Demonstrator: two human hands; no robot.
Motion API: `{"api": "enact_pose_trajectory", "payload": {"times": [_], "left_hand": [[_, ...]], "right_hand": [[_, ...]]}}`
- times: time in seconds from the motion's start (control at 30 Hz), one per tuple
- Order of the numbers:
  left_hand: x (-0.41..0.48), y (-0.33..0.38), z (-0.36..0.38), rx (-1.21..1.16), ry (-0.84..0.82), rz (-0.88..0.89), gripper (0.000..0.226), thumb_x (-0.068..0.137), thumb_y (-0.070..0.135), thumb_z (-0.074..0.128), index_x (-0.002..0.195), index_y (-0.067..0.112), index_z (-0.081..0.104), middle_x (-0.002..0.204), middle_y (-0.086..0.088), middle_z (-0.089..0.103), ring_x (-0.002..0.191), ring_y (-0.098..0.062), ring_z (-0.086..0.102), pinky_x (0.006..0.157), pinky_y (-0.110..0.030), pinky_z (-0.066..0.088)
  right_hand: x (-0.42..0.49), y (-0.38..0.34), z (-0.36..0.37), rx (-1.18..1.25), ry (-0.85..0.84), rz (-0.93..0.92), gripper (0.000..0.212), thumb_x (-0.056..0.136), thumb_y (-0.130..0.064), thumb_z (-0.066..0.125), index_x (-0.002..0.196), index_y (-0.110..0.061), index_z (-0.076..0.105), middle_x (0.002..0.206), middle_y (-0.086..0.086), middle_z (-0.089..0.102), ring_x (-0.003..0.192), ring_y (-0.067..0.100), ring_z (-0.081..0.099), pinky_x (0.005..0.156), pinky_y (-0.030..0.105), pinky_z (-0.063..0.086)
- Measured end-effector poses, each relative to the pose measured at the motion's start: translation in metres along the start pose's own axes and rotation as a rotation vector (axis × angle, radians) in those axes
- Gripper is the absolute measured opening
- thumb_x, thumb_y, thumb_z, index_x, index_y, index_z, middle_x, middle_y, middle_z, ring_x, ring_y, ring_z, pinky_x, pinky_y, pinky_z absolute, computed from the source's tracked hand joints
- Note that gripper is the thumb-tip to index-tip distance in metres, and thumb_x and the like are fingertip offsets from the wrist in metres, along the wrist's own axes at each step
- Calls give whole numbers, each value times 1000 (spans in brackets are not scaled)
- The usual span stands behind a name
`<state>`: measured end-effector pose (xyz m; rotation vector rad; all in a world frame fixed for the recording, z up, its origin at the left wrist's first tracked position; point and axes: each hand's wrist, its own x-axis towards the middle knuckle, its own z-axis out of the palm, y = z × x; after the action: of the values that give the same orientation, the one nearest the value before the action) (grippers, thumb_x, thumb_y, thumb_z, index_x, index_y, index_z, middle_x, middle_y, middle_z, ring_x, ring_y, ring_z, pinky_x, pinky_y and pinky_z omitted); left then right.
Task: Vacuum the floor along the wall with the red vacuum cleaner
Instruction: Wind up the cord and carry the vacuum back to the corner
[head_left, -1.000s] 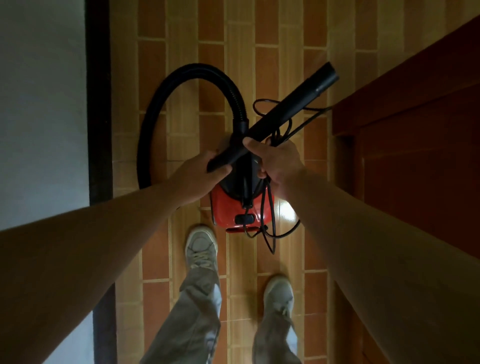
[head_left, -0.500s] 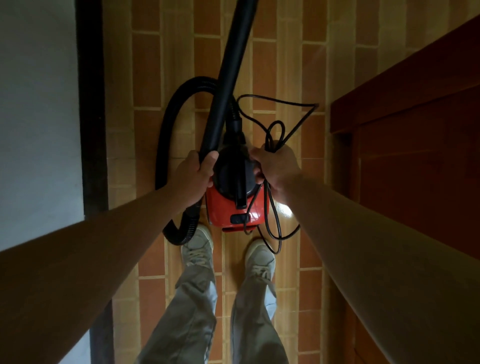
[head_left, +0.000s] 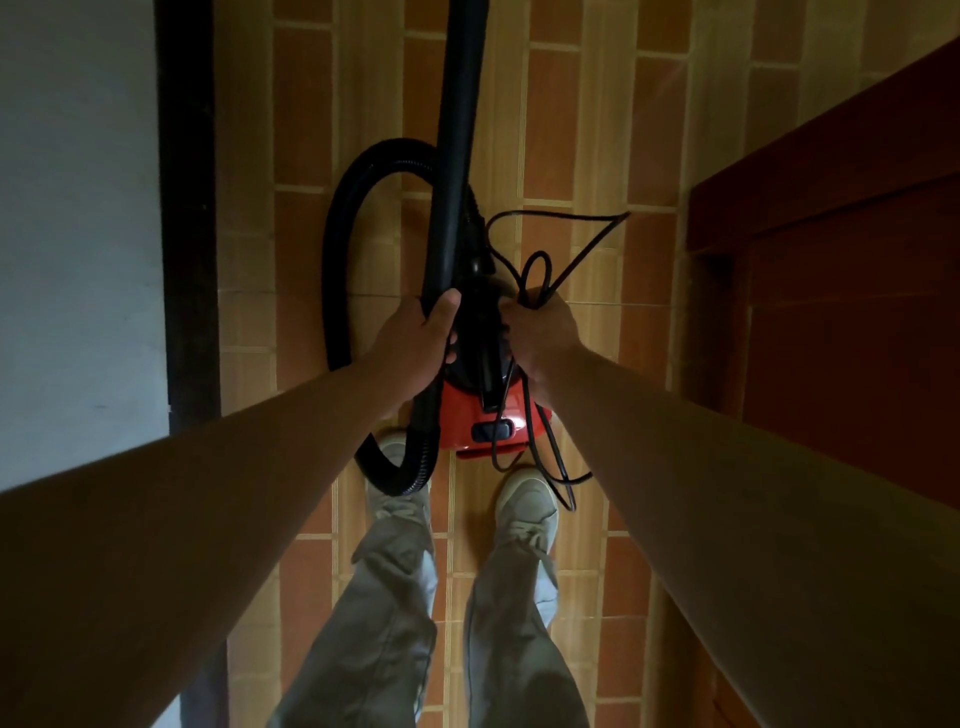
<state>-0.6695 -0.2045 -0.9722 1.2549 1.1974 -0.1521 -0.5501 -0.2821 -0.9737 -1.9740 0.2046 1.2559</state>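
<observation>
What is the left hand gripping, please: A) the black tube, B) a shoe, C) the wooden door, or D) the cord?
A: the left hand curls round the tube, while the right hand holds the cord.

dim corridor of orange-and-tan tiled floor (head_left: 582, 130) between pale wall (head_left: 78, 208) with dark skirting (head_left: 189, 260) and red-brown wooden door (head_left: 857, 338)
</observation>
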Motion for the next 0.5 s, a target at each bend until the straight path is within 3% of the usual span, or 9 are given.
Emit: {"api": "enact_pose_trajectory", "payload": {"times": [0.07, 0.17, 0.3, 0.4, 0.5], "left_hand": [[1, 1, 2, 51, -28, 20, 35, 106, 49, 39, 106, 18, 56, 84, -2, 62, 70, -12, 62, 61, -21, 48], [3, 2, 6, 83, -44, 31, 33, 107, 45, 39, 124, 19, 50, 92, -5, 65, 73, -10, 63, 48, -9, 44], [6, 3, 7, 98, -32, -3, 28, 108, 45, 39, 120, 22, 49, 91, 5, 61, 77, -4, 59, 54, -13, 44], [11, 3, 4, 88, -44, -25, 38, 107, 48, 39, 128, 18, 51, 97, -3, 66, 83, -12, 64, 60, -18, 47], [13, 4, 3, 85, -38, -66, 37, 106, 51, 40, 123, 19, 50, 97, -3, 67, 84, -13, 66, 61, -22, 48]], "right_hand": [[-2, 2, 3, -11, -13, 4, 21, 102, -20, 57, 121, -19, 67, 105, 4, 74, 95, 21, 73, 84, 40, 63], [-9, 3, 5, 88, -76, 21, 18, 104, -18, 54, 116, -18, 68, 95, 7, 75, 81, 22, 74, 74, 42, 65], [-12, 8, 9, 101, -154, 14, 19, 105, -24, 54, 116, -18, 68, 86, 5, 75, 67, 18, 72, 64, 34, 64], [-8, 13, 9, 52, -172, 65, 22, 100, -34, 65, 106, -14, 73, 79, 5, 75, 68, 20, 66, 74, 38, 61], [-4, 15, 9, 76, -193, 121, 27, 98, -37, 67, 100, -10, 73, 72, 6, 71, 67, 22, 64, 73, 38, 58]]}}
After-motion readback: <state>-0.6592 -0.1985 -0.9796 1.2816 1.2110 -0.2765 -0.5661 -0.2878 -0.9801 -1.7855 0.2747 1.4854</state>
